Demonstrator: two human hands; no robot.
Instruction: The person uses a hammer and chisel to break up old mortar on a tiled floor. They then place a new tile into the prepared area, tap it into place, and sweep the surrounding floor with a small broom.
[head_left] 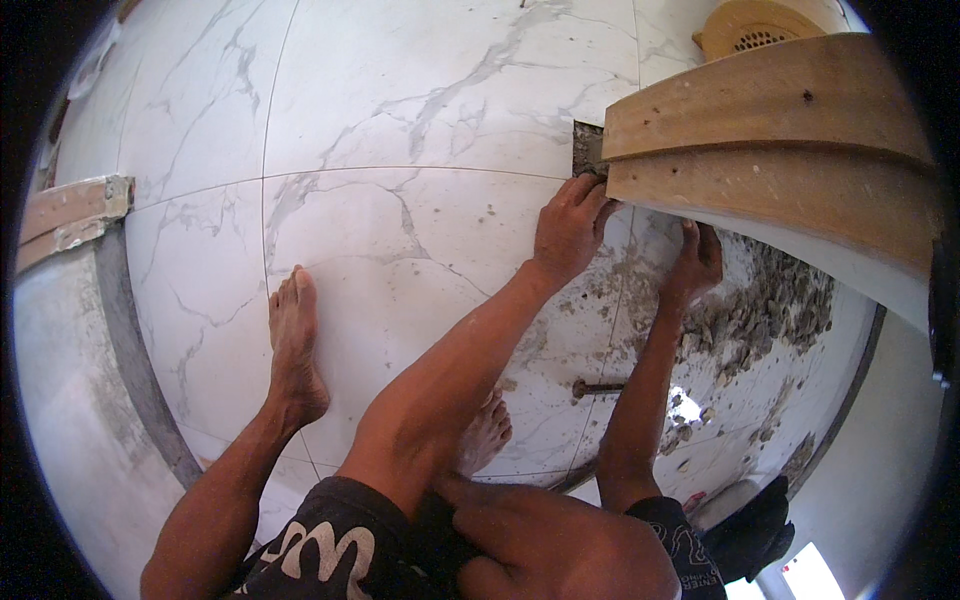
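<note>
A stepped wooden frame (pixel 760 110) with a pale underside juts in from the upper right, its end beside a dark square cut-out (pixel 586 145) in the marbled tile floor (pixel 420 90). My left hand (pixel 572 225) has its fingers curled on the lower corner of the frame's end, near the cut-out. My right hand (pixel 697 262) is bent up against the frame's lower edge further right, fingertips partly hidden there. Grey rubble (pixel 760 310) lies right of my right hand. A rusty metal tool (pixel 605 388) lies on the tiles left of my right forearm.
My bare feet (pixel 298 340) rest on the tiles. A raised ledge with a wooden piece (pixel 75 215) runs along the left. A yellow perforated object (pixel 760 30) sits behind the frame. Dark cloth (pixel 750 530) and a pale wall (pixel 865 420) are at the right.
</note>
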